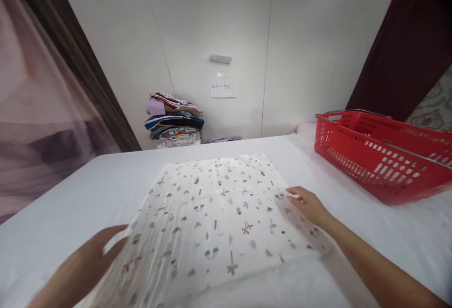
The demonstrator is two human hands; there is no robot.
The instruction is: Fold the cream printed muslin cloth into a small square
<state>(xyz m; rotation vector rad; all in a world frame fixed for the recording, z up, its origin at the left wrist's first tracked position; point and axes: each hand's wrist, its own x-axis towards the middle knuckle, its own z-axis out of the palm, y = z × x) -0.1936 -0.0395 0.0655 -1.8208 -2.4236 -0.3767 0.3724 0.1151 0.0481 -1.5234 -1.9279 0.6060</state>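
Note:
A thin white cloth (219,214) printed with small leaves, flowers and other motifs is spread over the white-covered table. At its left edge is my left hand (83,258), slightly blurred, thumb and fingers curved in a pinch on the fabric. Lengthwise creases run through the cloth on that side. My right hand (310,206) pinches the right edge between thumb and fingers, higher up than the left. The near part of the cloth looks sheer and blurred, and its lower left runs out of view.
A red plastic basket (370,166) with metal handles stands on the table (70,185) at the right. Behind the far edge rises a stack of folded fabrics (174,122). A paper label (222,87) reading "45-50" hangs on the wall. Curtains (45,110) border the left side.

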